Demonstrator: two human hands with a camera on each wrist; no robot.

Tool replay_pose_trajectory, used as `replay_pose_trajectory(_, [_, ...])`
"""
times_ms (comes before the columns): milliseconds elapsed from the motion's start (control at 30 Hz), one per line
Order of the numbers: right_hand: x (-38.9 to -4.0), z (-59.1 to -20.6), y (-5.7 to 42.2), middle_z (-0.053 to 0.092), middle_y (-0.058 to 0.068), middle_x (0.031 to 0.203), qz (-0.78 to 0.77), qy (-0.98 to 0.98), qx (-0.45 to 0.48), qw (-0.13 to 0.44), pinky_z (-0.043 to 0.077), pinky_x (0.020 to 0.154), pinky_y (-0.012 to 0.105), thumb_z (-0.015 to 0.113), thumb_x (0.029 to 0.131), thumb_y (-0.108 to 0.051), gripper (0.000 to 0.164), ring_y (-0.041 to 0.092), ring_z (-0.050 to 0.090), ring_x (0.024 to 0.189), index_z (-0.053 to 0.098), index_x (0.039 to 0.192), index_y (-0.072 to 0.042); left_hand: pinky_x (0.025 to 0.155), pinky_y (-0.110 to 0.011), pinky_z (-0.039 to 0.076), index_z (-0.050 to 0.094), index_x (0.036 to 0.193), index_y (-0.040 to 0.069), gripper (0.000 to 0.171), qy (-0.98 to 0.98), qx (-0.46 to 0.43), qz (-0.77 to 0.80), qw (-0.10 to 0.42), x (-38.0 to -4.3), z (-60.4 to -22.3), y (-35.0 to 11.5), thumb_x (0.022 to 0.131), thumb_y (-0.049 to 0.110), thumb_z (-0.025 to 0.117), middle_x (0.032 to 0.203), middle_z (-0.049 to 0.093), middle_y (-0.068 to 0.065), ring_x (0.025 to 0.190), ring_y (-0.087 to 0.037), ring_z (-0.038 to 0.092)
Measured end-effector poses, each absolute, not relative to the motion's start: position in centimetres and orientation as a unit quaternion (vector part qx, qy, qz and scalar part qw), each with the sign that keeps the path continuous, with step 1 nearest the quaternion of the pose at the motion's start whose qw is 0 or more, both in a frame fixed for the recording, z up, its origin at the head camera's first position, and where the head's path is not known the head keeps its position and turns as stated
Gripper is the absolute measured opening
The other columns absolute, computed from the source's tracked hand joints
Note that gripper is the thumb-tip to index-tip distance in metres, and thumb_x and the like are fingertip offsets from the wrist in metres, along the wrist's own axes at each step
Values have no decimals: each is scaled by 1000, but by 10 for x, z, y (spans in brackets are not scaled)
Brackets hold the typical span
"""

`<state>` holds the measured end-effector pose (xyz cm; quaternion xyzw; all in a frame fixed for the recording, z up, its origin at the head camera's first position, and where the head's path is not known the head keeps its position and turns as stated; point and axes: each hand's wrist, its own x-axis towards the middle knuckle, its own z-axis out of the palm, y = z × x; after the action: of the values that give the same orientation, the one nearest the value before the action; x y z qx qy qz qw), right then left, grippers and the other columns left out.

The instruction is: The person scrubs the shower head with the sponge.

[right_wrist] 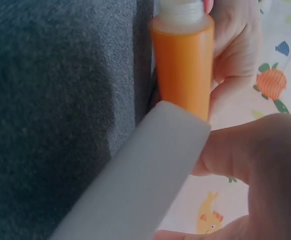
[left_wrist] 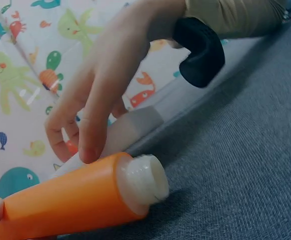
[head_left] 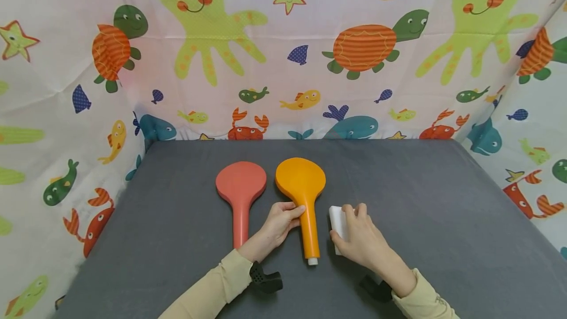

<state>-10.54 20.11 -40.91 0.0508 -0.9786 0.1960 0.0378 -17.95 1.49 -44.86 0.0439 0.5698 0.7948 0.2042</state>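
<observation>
An orange paddle-shaped thing (head_left: 301,178) has a flat round head, a long handle and a white end piece (head_left: 312,261). My left hand (head_left: 279,223) holds its handle between thumb and fingers, just below the head. Ridges show on the white end piece in the left wrist view. To the right, my right hand (head_left: 363,238) grips a white rectangular block (head_left: 337,223) from above. One long face of the block (right_wrist: 135,175) shows in the right wrist view, near the orange handle (right_wrist: 185,70). My right fingers hide part of the block.
A red paddle-shaped thing (head_left: 241,183) lies left of the orange one; my left forearm covers its lower end. Dark grey cloth (head_left: 421,196) covers the table. A white curtain (head_left: 283,28) printed with sea animals stands at the back and both sides.
</observation>
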Motion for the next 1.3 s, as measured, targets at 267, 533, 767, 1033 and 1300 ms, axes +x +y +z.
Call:
replay_pose_trajectory(267, [-104, -416, 198, 39, 20, 96, 171, -983, 57, 34, 43, 48, 31, 70, 78, -27, 54, 27, 45, 70, 46, 116, 3, 79, -38, 53, 54, 109, -20, 26, 609, 31, 768, 196, -179, -448, 21, 92, 0, 54, 103, 58, -23, 89, -24, 62])
replay_pose_trajectory(533, [-103, -421, 195, 40, 21, 96, 127, -988, 67, 47, 43, 45, 32, 73, 75, -31, 58, 28, 45, 69, 47, 115, 3, 78, -38, 53, 56, 107, -18, 26, 651, 22, 730, 208, -178, -441, 20, 91, 3, 57, 101, 60, -23, 92, -31, 64])
replay_pose_trajectory(767, [-103, -418, 195, 44, 22, 97, 70, -994, 68, 53, 44, 43, 34, 70, 78, -44, 63, 28, 48, 68, 51, 119, 1, 63, -30, 56, 63, 92, -9, 26, 766, 50, 618, 168, -181, -436, 10, 86, 16, 67, 84, 64, -14, 73, -24, 68])
replay_pose_trajectory(1033, [-109, -402, 194, 46, 21, 92, 69, -992, 75, 73, 43, 44, 33, 67, 83, -38, 52, 27, 47, 66, 52, 112, 3, 55, -26, 51, 64, 99, -3, 27, 840, 170, 508, 86, -175, -405, -32, 94, 22, 55, 73, 64, -10, 65, -25, 65])
replay_pose_trajectory(1300, [-111, -392, 192, 46, 28, 98, 83, -995, 61, 11, 45, 46, 38, 66, 86, -31, 53, 33, 49, 65, 47, 116, 8, 74, -39, 52, 55, 117, -7, 30, 870, 95, 484, -33, -167, -392, -103, 95, 13, 52, 104, 61, -19, 92, -29, 61])
